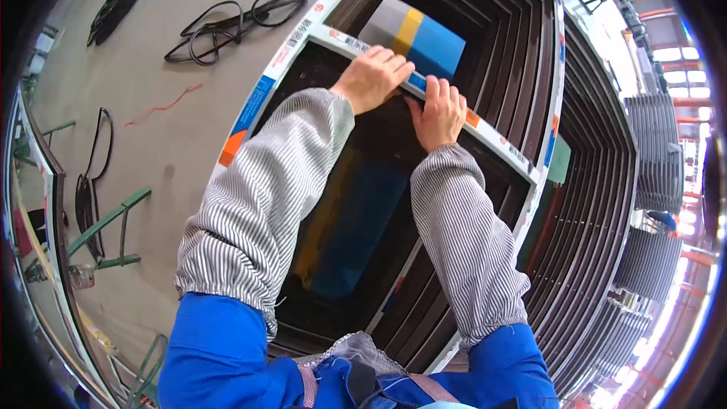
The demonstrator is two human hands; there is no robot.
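Note:
A large dark window frame [271,70] stands before me, its front faces covered in white film with blue and orange patches. My left hand [373,79] is closed over the frame's crossbar [347,43], fingers curled across its far side. A little to the right, my right hand [439,113] grips the same bar, with its thumb on the near side and the fingertips over the top. A dark glass-like pane [352,204] below the bar shows blue and yellow reflections. Beyond the bar, a surface with grey, yellow and blue bands [413,30] shows through the opening.
Several similar dark frames [598,204] stand in rows to the right. Black cord-like coils [235,26] and a thin red strip [163,104] lie on the grey floor at left. A green metal stand [113,223] is at lower left, beside another framed pane [45,250].

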